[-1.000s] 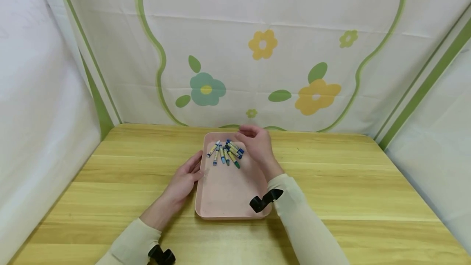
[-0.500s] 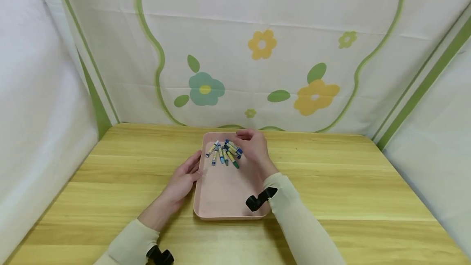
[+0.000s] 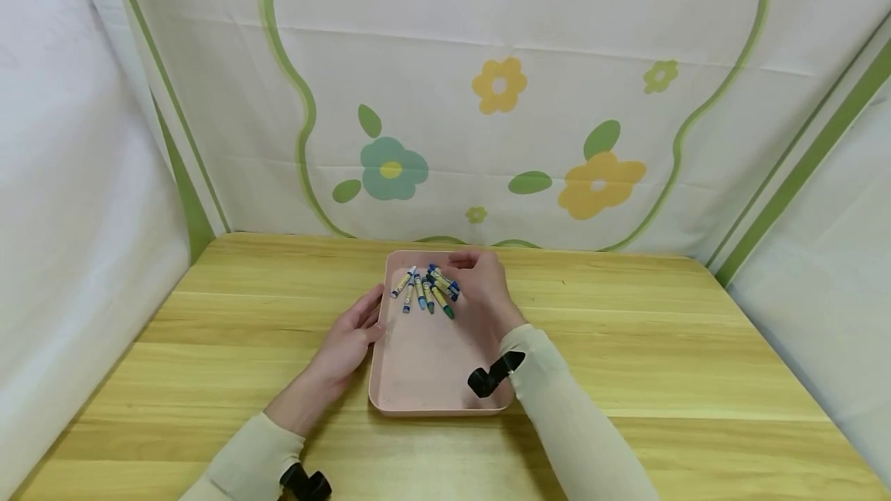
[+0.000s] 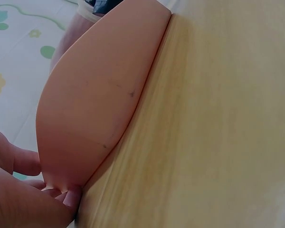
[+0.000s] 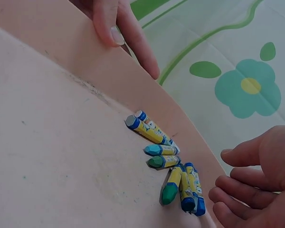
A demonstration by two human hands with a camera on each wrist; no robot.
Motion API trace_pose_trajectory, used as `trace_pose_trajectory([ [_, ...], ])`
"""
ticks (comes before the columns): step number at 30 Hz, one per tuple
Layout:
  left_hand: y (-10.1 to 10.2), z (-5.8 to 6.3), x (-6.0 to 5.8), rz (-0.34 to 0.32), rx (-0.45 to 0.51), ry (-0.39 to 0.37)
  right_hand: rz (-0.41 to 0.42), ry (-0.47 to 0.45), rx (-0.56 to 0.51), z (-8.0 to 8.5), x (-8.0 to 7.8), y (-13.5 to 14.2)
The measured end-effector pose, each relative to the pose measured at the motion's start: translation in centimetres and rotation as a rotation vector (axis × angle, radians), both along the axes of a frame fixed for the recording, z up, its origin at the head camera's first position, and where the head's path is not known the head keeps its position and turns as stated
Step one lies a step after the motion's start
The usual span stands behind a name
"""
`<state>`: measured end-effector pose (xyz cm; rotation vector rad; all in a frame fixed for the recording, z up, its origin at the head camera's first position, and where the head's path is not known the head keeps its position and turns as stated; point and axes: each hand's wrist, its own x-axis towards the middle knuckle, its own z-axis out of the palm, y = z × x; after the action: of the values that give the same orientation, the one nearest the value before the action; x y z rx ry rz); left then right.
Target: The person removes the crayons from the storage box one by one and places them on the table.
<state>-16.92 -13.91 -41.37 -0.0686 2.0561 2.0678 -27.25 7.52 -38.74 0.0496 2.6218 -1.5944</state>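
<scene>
A pink tray (image 3: 438, 366) lies on the table. Several crayons in yellow and blue wrappers sit in a loose fan at its far end, among them a green crayon (image 5: 170, 192) and a light blue crayon (image 5: 154, 150). My left hand (image 3: 351, 335) grips the tray's left wall, thumb over the rim and fingers along the outside. Over the far right corner is my right hand (image 3: 483, 281), beside the crayons. In the right wrist view, this right hand (image 5: 261, 183) has loosely bent fingers with nothing between them.
The wooden table (image 3: 668, 362) extends on both sides of the tray. A white cloth (image 3: 431, 29) printed with flowers hangs behind it, and more white cloth (image 3: 76, 199) borders the left side. Dark smudges mark the tray's inside.
My right hand has come down and slightly toward me at the tray's far right corner. The left hand keeps its place on the tray, and the crayons lie as before.
</scene>
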Motion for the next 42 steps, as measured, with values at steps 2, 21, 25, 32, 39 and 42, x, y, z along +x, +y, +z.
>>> trace_pose_trajectory([
  [2,0.0,0.0,0.0,0.001,-0.001,-0.001,0.004,-0.02,0.005,-0.1,-0.1,0.1],
  [21,0.1,0.0,-0.1,-0.001,0.001,-0.001,0.069,-0.118,-0.071,-0.9,-0.5,0.2],
  [25,0.0,-0.1,-0.2,-0.003,0.007,-0.003,0.085,-0.134,-0.085,-1.0,-0.6,0.2],
  [32,-0.1,-0.2,-0.2,-0.011,0.017,-0.002,0.11,-0.118,-0.056,-1.1,-0.9,0.1],
  [39,-0.1,-0.4,-0.3,-0.014,0.016,0.004,0.086,-0.126,-0.017,-1.0,-1.2,0.0],
  [42,-0.1,-0.4,-0.3,-0.008,0.019,0.004,0.073,-0.137,-0.038,-0.9,-1.4,-0.1],
])
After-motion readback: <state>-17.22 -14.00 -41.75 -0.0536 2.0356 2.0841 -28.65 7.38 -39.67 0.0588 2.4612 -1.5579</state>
